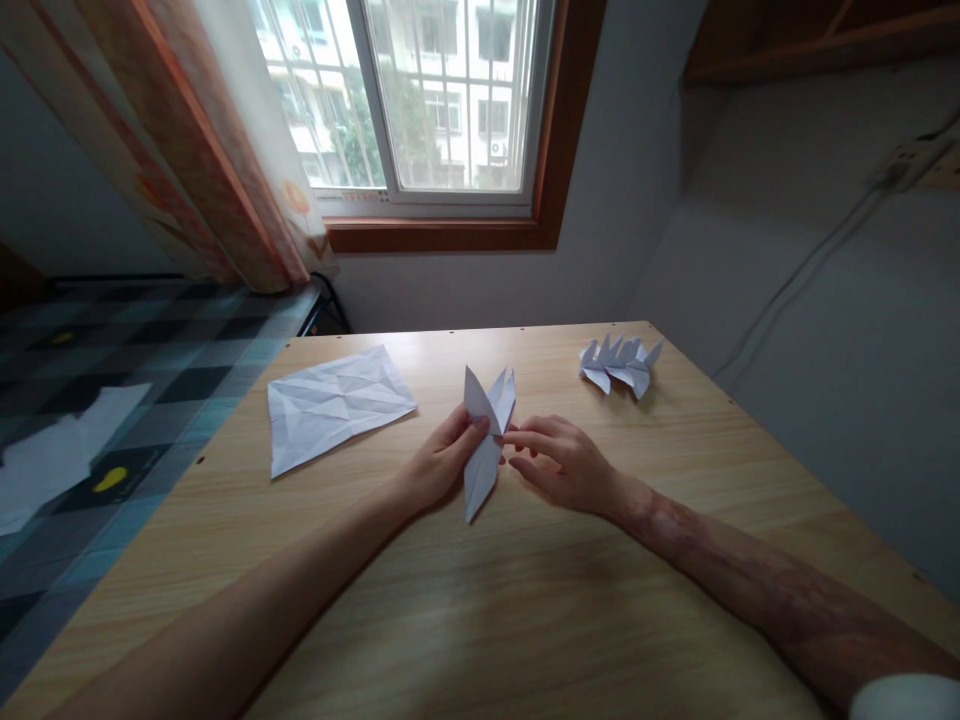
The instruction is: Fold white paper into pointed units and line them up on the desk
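A folded white origami paper piece [482,470] with pointed flaps is held over the middle of the wooden table [420,620]. My left hand [444,455] grips it from the left side, thumb pressed on its front near the centre. My right hand [562,460] is at its right side, with the index fingertip touching or almost touching the piece at its centre fold. The thumb and other fingers of that hand are spread, and nothing shows between them. The fingers of my left hand behind the paper are mostly hidden.
A creased, unfolded white sheet [337,410] lies at the table's back left. Several folded paper pieces [619,365] stand clustered at the back right. White papers [52,455] rest on the checked bed [172,320] at left. A white rounded object [907,697] shows at bottom right.
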`<state>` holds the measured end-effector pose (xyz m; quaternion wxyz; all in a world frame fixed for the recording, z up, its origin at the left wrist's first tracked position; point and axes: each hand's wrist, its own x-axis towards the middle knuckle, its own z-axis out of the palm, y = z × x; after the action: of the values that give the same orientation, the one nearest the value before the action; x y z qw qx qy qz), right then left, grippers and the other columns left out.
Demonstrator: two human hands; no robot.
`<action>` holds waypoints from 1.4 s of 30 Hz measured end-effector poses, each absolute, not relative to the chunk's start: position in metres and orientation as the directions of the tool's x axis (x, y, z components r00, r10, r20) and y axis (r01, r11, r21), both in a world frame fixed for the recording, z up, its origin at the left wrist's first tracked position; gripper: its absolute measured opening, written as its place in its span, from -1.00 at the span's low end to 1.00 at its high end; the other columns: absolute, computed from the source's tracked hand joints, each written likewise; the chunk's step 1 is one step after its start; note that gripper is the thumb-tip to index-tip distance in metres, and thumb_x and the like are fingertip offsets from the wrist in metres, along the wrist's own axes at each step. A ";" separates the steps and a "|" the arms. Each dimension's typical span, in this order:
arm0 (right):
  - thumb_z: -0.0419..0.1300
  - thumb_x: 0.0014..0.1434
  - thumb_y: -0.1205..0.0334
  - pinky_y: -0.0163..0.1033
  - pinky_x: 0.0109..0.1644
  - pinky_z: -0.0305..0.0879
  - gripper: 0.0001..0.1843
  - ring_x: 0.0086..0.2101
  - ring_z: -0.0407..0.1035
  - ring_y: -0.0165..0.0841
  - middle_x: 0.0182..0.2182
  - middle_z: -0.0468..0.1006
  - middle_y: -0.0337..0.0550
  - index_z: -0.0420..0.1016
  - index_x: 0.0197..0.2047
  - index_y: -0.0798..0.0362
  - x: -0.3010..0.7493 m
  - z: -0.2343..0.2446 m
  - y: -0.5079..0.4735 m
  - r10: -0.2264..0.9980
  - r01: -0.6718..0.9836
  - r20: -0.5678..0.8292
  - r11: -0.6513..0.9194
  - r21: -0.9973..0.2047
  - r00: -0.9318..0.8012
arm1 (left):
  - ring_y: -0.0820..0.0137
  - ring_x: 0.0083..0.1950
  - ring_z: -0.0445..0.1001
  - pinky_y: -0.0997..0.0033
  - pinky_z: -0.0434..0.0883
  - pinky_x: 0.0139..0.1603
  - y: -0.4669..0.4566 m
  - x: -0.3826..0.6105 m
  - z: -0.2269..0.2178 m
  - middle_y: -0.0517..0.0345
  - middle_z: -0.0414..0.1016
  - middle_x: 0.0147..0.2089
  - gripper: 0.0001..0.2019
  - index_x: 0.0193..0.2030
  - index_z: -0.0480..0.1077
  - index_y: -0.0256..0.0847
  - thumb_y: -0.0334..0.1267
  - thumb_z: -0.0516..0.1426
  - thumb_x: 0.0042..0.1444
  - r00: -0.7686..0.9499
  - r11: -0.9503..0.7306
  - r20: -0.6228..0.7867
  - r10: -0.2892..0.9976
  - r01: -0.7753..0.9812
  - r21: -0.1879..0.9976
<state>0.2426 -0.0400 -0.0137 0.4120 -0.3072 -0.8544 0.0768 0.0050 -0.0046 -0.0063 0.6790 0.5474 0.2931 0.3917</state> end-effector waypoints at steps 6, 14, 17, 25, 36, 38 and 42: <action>0.23 0.49 0.30 -0.02 0.00 0.48 -0.62 -0.15 0.59 -0.19 -0.07 0.70 -0.06 0.60 0.30 -0.13 0.243 -0.015 -0.039 0.601 0.467 0.640 0.791 -0.394 -0.479 | 0.32 -0.24 0.64 0.34 0.57 -0.17 -0.007 0.005 0.001 -0.03 0.71 -0.01 -0.53 0.07 0.45 -0.21 0.13 0.36 0.31 0.510 0.111 0.038 0.859 -0.258 0.960; 0.26 0.51 0.23 -0.03 -0.01 0.47 -0.61 -0.19 0.56 -0.21 -0.14 0.67 -0.09 0.61 0.34 -0.18 0.245 -0.016 -0.038 0.612 0.494 0.664 0.775 -0.394 -0.429 | 0.37 -0.44 0.53 0.48 0.28 -0.44 -0.009 0.000 0.001 0.06 0.68 -0.32 -0.58 0.02 0.38 -0.18 0.17 0.24 0.40 0.540 0.138 -0.019 0.841 -0.182 0.973; 0.34 0.49 0.16 -0.04 -0.04 0.45 -0.78 -0.23 0.55 -0.23 -0.20 0.68 -0.13 0.71 0.15 -0.14 0.246 -0.017 -0.036 0.618 0.499 0.685 0.764 -0.408 -0.387 | 0.33 -0.37 0.57 0.46 0.34 -0.40 -0.010 0.001 0.000 0.06 0.67 -0.29 -0.56 0.06 0.39 -0.18 0.17 0.27 0.38 0.571 0.135 -0.014 0.821 -0.171 0.976; 0.46 0.34 0.18 -0.07 -0.13 0.40 -0.76 -0.25 0.45 -0.23 -0.28 0.56 -0.18 0.47 -0.24 -0.06 0.245 -0.017 -0.035 0.714 0.508 0.658 0.669 -0.542 -0.239 | 0.32 -0.21 0.61 0.38 0.51 -0.18 -0.014 0.003 -0.004 0.12 0.59 -0.16 -0.63 0.04 0.44 -0.16 0.06 0.35 0.36 0.670 0.052 0.082 0.738 -0.178 0.983; 0.48 0.28 0.21 -0.01 0.07 0.48 -0.57 -0.09 0.53 -0.16 -0.08 0.58 -0.11 0.42 0.11 -0.05 0.244 -0.022 -0.033 0.778 0.459 0.610 0.602 -0.653 -0.152 | 0.25 -0.18 0.74 0.44 0.55 -0.25 -0.011 -0.001 -0.001 -0.01 0.70 -0.08 -0.55 0.04 0.33 -0.16 -0.04 0.44 0.28 0.704 0.015 0.071 0.706 -0.116 0.993; 0.50 0.28 0.17 -0.01 0.09 0.51 -0.47 -0.06 0.55 -0.16 0.01 0.59 -0.06 0.39 0.20 -0.06 0.244 -0.024 -0.031 0.787 0.418 0.599 0.599 -0.683 -0.148 | 0.27 -0.26 0.73 0.48 0.53 -0.33 -0.009 -0.001 -0.004 0.06 0.70 -0.16 -0.50 0.03 0.32 -0.15 -0.06 0.50 0.20 0.694 0.045 0.072 0.717 -0.149 0.988; 0.47 0.33 0.16 -0.02 0.07 0.54 -0.35 -0.10 0.55 -0.21 0.02 0.63 -0.09 0.29 0.35 -0.11 0.243 -0.026 -0.031 0.780 0.327 0.605 0.621 -0.713 -0.161 | 0.27 -0.30 0.72 0.49 0.54 -0.37 -0.006 0.000 -0.009 0.07 0.71 -0.16 -0.42 -0.01 0.32 -0.15 -0.15 0.58 0.05 0.662 0.047 0.082 0.745 -0.174 0.984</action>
<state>0.2435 -0.0308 -0.0255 0.5256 -0.3784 -0.7308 0.2154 0.0000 -0.0061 -0.0085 0.6837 0.6029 0.2368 0.3362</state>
